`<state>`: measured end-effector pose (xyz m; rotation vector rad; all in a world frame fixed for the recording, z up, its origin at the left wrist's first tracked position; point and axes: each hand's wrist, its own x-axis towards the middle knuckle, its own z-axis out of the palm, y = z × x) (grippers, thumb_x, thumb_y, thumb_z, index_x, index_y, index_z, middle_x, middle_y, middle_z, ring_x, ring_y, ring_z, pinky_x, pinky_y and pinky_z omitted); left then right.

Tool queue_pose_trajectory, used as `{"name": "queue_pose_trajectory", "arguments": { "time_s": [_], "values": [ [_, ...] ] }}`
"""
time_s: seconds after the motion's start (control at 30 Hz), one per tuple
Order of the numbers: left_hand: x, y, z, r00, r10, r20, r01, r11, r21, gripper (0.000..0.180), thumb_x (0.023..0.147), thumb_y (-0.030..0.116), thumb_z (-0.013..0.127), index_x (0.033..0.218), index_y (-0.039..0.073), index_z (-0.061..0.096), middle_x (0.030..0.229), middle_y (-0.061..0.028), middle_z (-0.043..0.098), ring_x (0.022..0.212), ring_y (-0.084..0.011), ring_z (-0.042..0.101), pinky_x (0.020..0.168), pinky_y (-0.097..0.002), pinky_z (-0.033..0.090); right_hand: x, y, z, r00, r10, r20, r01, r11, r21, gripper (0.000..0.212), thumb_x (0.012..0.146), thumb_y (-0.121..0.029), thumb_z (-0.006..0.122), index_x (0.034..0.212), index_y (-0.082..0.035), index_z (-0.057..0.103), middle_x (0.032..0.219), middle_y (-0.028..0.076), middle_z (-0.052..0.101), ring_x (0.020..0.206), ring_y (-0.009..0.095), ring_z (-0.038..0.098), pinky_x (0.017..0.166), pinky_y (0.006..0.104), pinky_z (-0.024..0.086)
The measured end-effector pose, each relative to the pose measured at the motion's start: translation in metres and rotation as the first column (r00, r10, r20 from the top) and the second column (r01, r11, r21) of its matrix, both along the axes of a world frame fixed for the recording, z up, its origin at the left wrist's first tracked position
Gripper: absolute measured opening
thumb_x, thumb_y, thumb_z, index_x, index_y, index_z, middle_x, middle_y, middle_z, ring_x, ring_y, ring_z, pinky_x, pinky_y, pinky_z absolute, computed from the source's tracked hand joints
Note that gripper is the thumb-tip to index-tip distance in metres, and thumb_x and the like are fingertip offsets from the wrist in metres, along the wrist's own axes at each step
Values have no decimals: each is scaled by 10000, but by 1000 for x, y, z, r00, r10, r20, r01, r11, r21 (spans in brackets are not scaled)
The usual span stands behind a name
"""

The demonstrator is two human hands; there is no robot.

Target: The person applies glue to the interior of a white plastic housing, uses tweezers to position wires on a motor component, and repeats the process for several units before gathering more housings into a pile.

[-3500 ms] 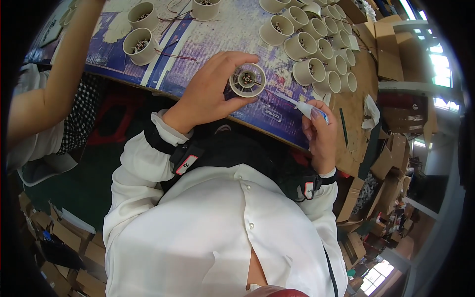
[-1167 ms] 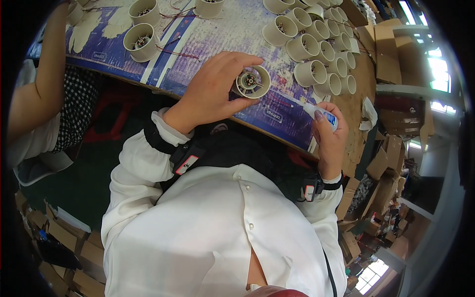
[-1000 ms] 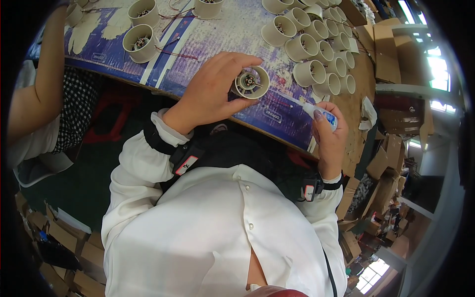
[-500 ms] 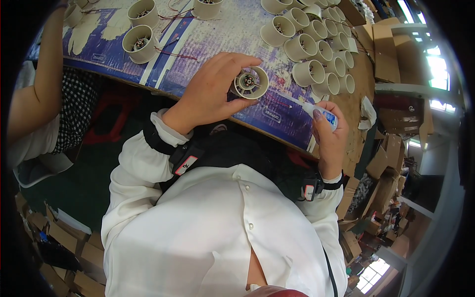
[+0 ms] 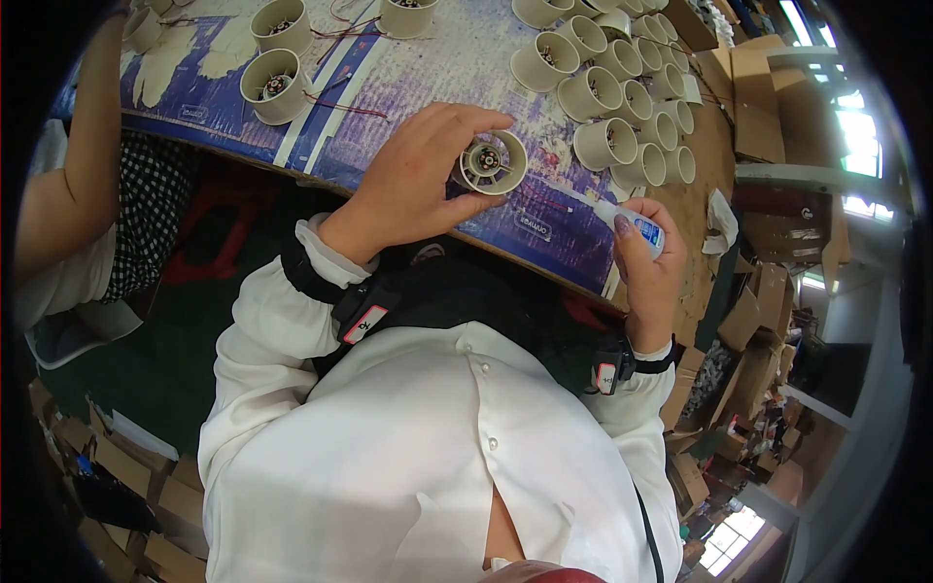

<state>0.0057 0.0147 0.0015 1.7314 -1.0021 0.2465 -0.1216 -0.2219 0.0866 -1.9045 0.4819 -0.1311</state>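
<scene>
My left hand [image 5: 418, 175] grips a cream plastic cylindrical housing [image 5: 518, 163] by its side, thumb below and fingers above. The housing's open end faces up, and a small round motor part [image 5: 488, 158] with copper windings sits at its centre. To the right, my right hand [image 5: 649, 257] is closed round a small white glue bottle [image 5: 641, 231] with a blue label. Its thin nozzle points up and left toward the housing, apart from it. Thin red and dark wires [image 5: 546, 199] lie on the table between the housing and the bottle.
Several similar cream housings [image 5: 604, 144] stand grouped at the far right of the table [image 5: 428, 73]. More housings [image 5: 275, 87] with trailing wires are at the far left. Another person's arm [image 5: 92, 165] is at the left edge. Cardboard boxes [image 5: 758, 107] stand right of the table.
</scene>
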Motion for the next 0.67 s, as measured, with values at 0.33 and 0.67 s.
{"name": "queue_pose_trajectory", "arguments": {
  "time_s": [0.33, 0.67],
  "values": [
    [0, 0, 0, 1000, 2, -28, -1, 1000, 11, 634, 717, 167, 825, 1279, 89, 540, 1194, -128, 613, 1089, -355, 573, 927, -430, 461, -3, -7, -14, 998, -20, 55, 21, 1000, -16, 203, 921, -180, 660, 1057, -38, 606, 709, -60, 524, 544, -7, 403, 472, 160, 265],
    [-5, 3, 12, 986, 167, -5, -166, 984, 68, 602, 737, 243, 799, 1272, 113, 556, 1173, -131, 618, 1086, -333, 572, 981, -453, 411, -12, -36, -43, 970, -33, 242, -113, 819, 563, 490, 940, -294, 647, 1295, -24, 444, 806, -1, 514, 601, 2, 401, 465, 164, 268]
  ]
}}
